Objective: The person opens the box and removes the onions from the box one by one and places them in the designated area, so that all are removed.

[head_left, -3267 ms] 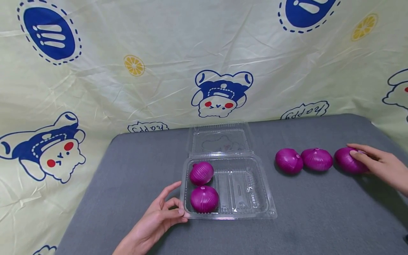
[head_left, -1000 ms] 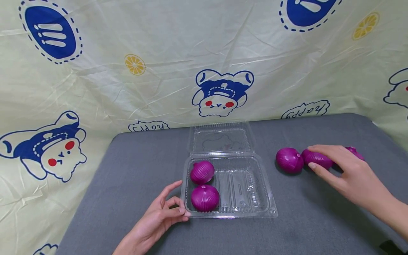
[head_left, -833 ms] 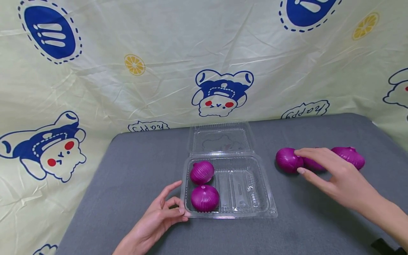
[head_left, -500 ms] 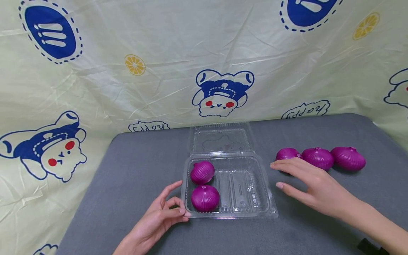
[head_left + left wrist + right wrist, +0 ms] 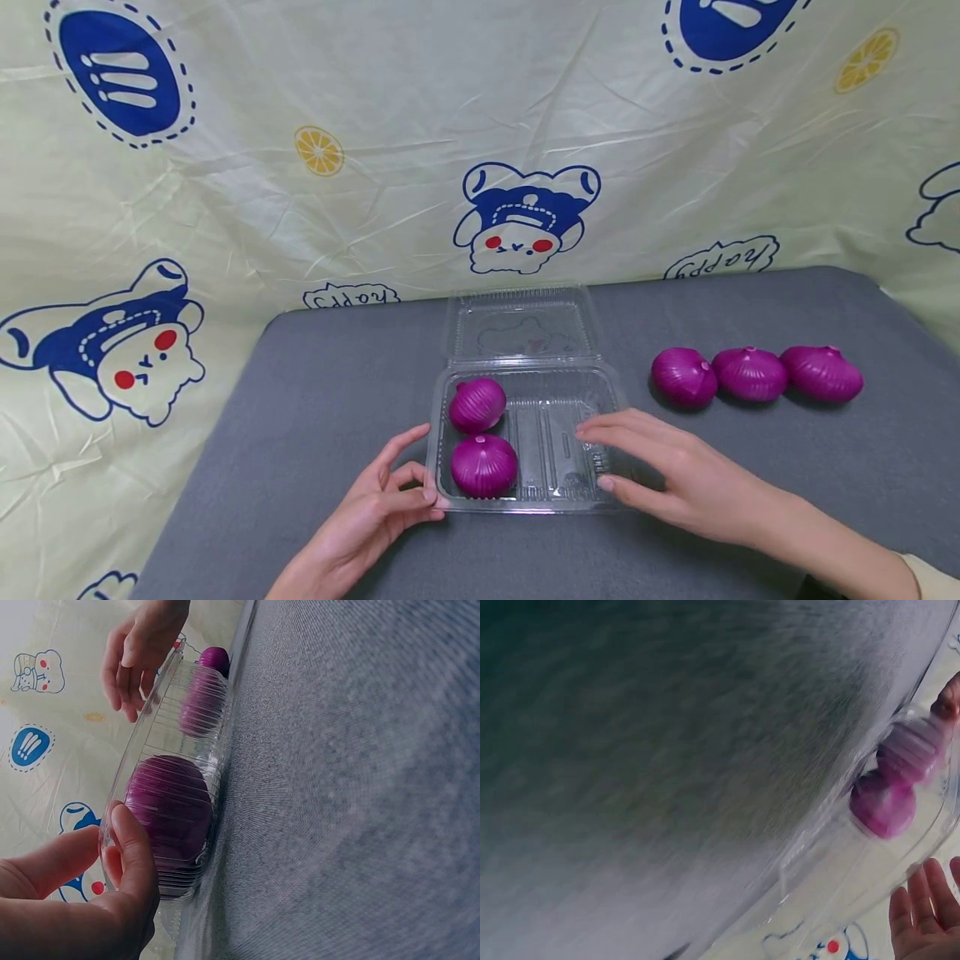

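Note:
A clear plastic clamshell box (image 5: 540, 505) lies on the table with its lid (image 5: 525, 325) folded back. Two purple onions, a rear one (image 5: 477, 405) and a front one (image 5: 483, 467), fill its left side. My left hand (image 5: 367, 508) pinches the box's front left corner between thumb and fingers, as the left wrist view also shows. Over the box's right edge hovers my right hand (image 5: 675, 475), fingers extended and holding nothing. To the right, a row of three more purple onions stands on the table: left (image 5: 684, 377), middle (image 5: 750, 374) and right (image 5: 822, 374).
The grey cloth-covered table (image 5: 322, 392) runs back to a pale printed curtain (image 5: 390, 208) with blue cartoon figures. The folded-back lid lies near the table's rear edge.
My right hand has left the rightmost onion, swept left past the row and come over the box. That onion has turned, its tip now upward. My left hand stays at the corner.

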`<state>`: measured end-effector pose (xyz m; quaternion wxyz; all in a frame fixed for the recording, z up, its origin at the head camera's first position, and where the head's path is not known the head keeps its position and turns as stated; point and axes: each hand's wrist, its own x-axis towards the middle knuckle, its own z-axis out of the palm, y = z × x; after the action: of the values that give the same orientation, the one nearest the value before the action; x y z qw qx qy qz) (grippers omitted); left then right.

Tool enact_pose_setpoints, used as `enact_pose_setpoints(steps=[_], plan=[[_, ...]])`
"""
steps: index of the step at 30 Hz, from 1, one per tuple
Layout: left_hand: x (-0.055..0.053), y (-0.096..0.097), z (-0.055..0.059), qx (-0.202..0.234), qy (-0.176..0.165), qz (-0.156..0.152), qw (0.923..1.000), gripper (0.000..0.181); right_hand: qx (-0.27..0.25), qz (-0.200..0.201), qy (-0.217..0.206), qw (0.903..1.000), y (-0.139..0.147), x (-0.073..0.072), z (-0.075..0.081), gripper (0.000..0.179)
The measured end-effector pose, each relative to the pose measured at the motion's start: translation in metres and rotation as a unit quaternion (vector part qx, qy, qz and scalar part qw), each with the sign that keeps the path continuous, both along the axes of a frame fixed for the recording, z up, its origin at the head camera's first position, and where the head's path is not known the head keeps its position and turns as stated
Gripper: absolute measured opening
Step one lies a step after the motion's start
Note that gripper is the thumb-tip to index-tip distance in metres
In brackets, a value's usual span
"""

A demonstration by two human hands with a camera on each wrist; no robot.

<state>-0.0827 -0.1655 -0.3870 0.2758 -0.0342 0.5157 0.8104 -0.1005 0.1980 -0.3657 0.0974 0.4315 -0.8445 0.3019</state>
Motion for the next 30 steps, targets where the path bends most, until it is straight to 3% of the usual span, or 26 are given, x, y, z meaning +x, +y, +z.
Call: enact_pose_setpoints(steps=[8, 17, 25, 30], plan=[[0.000, 0.000, 0.000, -0.001, -0.003, 0.002, 1.0000, 0.075, 0.054, -0.005, -0.116, 0.9918, -0.024, 0.003, 0.004, 0.049], [0.001, 0.000, 0.000, 0.002, 0.001, 0.000, 1.0000, 0.075, 0.059, 0.005, -0.277, 0.9591, -0.045, 0.001, 0.006, 0.052], [0.000, 0.000, 0.001, 0.001, -0.004, 0.002, 1.0000, 0.074, 0.054, 0.014, -0.314, 0.9479, -0.056, -0.008, -0.002, 0.054], [-0.001, 0.000, 0.001, 0.005, -0.005, 0.002, 1.0000, 0.076, 0.039, 0.024, -0.319, 0.9468, -0.062, -0.017, -0.004, 0.053]])
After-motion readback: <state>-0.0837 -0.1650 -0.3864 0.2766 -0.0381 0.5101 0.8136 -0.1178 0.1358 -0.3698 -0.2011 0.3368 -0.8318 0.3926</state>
